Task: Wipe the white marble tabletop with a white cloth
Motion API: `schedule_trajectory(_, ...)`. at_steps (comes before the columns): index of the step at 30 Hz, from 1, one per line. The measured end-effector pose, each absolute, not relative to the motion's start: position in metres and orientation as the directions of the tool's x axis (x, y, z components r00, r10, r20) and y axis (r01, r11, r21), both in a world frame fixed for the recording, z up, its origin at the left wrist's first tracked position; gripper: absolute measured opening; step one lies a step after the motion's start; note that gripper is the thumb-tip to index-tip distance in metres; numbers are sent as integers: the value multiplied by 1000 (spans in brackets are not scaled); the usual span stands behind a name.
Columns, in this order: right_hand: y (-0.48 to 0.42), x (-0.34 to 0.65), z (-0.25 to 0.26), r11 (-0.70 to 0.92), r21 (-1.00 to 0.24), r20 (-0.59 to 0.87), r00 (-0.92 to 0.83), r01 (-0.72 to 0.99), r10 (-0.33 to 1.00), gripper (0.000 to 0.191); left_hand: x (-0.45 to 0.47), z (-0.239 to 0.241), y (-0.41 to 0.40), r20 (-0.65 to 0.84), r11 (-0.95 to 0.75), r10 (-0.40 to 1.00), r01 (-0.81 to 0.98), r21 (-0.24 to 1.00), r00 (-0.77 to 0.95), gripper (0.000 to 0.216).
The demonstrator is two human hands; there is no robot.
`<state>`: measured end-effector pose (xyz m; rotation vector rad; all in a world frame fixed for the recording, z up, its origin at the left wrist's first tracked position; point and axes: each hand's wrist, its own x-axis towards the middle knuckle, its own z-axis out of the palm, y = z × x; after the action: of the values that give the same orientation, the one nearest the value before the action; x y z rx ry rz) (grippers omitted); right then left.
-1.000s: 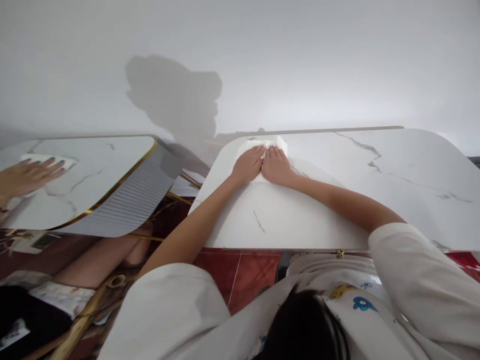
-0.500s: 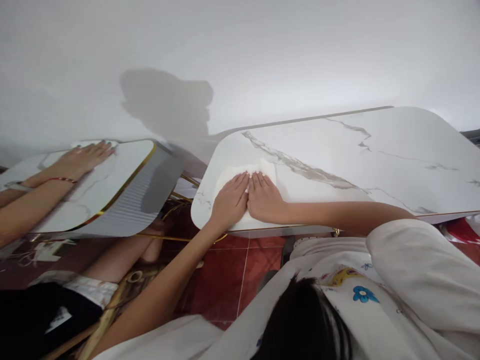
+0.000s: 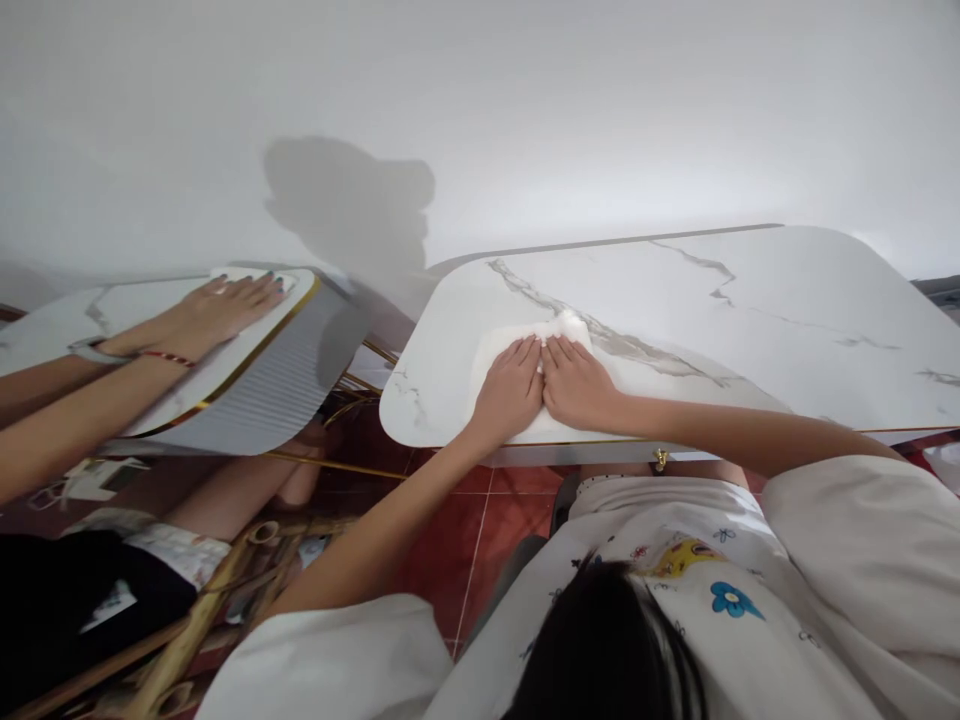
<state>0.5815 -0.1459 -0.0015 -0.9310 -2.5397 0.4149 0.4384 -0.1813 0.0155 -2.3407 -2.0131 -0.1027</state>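
My left hand (image 3: 510, 388) and my right hand (image 3: 577, 383) lie flat side by side, fingertips together, pressing on a white cloth (image 3: 574, 326). The fingers of both are stretched out, and neither grips the cloth. Beneath it is a white marble-patterned tabletop (image 3: 780, 330) with grey-brown veins and rounded corners. The cloth sits near the left end of this top, its far edge reaching a wide vein. My palms cover much of the cloth.
At the left, another person's hands (image 3: 225, 312) rest on a white cloth (image 3: 255, 273) on a second marble-patterned table (image 3: 52, 318) with a gold edge. A gap with red floor tiles (image 3: 499, 520) separates the tables. A bamboo seat (image 3: 187, 630) stands lower left. Behind is a white wall (image 3: 600, 120).
Both my hands have slid to the right along the tabletop with the cloth under them. The other person's hands have also shifted right, towards the gold edge of their table.
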Motion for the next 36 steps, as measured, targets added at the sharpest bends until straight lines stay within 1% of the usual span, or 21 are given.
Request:
schedule_trajectory(8, -74, 551, -22, 751, -362, 365, -657, 553, 660, 56, 410, 6, -103, 108, -188, 977, 982, 14, 185, 51)
schedule_trajectory(12, -35, 531, -27, 724, -368, 329, -646, 583, 688, 56, 392, 1, -65, 135, -180, 975, 983, 17, 176, 50)
schedule_trajectory(16, 6, 510, -28, 714, -400, 301, -654, 574, 694, 55, 372, -5, -26, 159, -155, 976, 987, 48, 145, 50)
schedule_trajectory(22, 50, 486, -30, 687, -423, 289, -630, 591, 721, 54, 349, -9, 23, 137, -112, 986, 987, 112, 96, 51)
schedule_trajectory(28, 77, 486, -33, 668, -435, 269, -621, 604, 736, 55, 350, -10, 52, 129, -133, 984, 987, 87, 121, 53)
schedule_trajectory(36, 98, 519, -42, 629, -446, 255, -583, 637, 771, 54, 380, -28, 80, 160, -178, 973, 982, 60, 167, 52)
